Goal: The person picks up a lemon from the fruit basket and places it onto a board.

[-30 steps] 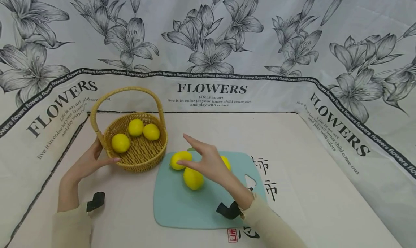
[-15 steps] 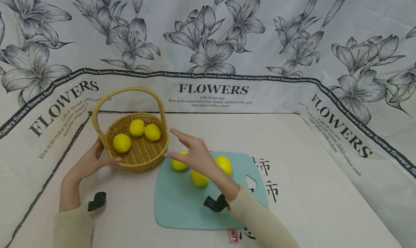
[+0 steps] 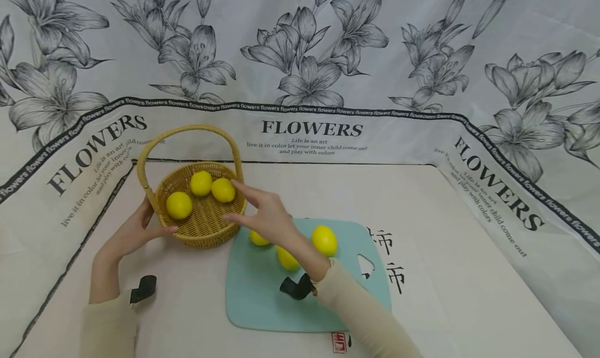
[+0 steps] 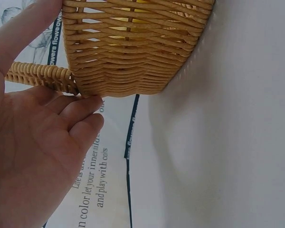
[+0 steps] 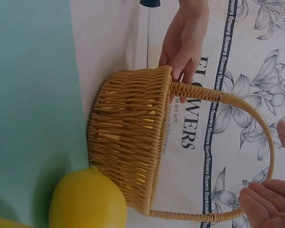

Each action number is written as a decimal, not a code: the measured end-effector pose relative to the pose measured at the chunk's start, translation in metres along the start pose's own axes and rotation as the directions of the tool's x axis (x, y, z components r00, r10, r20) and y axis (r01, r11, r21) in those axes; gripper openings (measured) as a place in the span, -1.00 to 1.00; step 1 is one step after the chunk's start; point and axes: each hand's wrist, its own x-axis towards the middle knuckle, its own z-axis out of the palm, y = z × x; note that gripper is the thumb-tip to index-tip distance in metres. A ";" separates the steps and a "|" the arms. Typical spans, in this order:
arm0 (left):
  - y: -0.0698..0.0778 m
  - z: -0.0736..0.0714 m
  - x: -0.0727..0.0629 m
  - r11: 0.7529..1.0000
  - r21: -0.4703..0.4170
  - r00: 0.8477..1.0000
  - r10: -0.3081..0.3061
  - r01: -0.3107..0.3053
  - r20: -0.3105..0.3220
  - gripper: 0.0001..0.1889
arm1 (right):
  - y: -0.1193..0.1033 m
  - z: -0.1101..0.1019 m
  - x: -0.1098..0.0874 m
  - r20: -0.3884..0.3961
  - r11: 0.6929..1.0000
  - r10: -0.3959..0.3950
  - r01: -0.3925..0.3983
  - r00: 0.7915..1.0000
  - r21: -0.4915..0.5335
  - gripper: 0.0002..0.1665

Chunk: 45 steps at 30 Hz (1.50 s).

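Note:
My left hand holds the wicker basket at its left side, thumb at the front rim. In the left wrist view, the left hand's fingertips meet the woven wall of the basket. Three yellow lemons lie inside. Over the basket's right part reaches my right hand, thumb and fingers spread, nothing between them. The right wrist view has this right hand near the handle. Three more lemons sit on a pale blue-green cutting board, two partly behind the right hand and forearm.
The basket's tall handle arches above its opening. Directly right of the basket lies the board, on a white cloth with black characters. A flower-printed curtain closes off the back and sides.
My right hand has moved left, from above the lemons on the board to over the basket's right rim, its fingers still spread. My left hand keeps its hold on the basket.

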 end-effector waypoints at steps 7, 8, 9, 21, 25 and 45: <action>0.000 -0.001 0.000 1.000 0.003 1.000 0.021 -0.021 -0.009 0.19 | 0.000 0.010 0.010 0.009 0.999 0.017 -0.016 1.000 -0.046 -0.18; 0.000 -0.001 0.000 1.000 0.004 1.000 0.024 -0.024 -0.011 0.19 | -0.001 0.012 0.012 0.008 0.998 0.016 -0.016 1.000 -0.060 -0.18; 0.000 -0.001 0.000 1.000 0.005 1.000 0.029 -0.029 -0.013 0.19 | 0.000 0.014 0.014 0.007 0.997 0.017 -0.017 1.000 -0.071 -0.19; 0.000 0.002 0.002 0.999 -0.003 0.999 0.045 -0.045 -0.020 0.19 | -0.003 0.034 0.033 0.028 0.990 0.028 -0.024 0.999 -0.137 -0.20; 0.001 0.001 0.001 0.999 0.001 0.999 0.043 -0.043 -0.024 0.19 | -0.003 0.040 0.038 0.035 0.986 0.041 -0.035 0.999 -0.163 -0.19; 0.000 0.000 0.001 0.997 -0.001 0.997 0.074 -0.074 -0.022 0.17 | 0.002 0.067 0.061 0.091 0.980 0.089 -0.071 0.992 -0.185 -0.21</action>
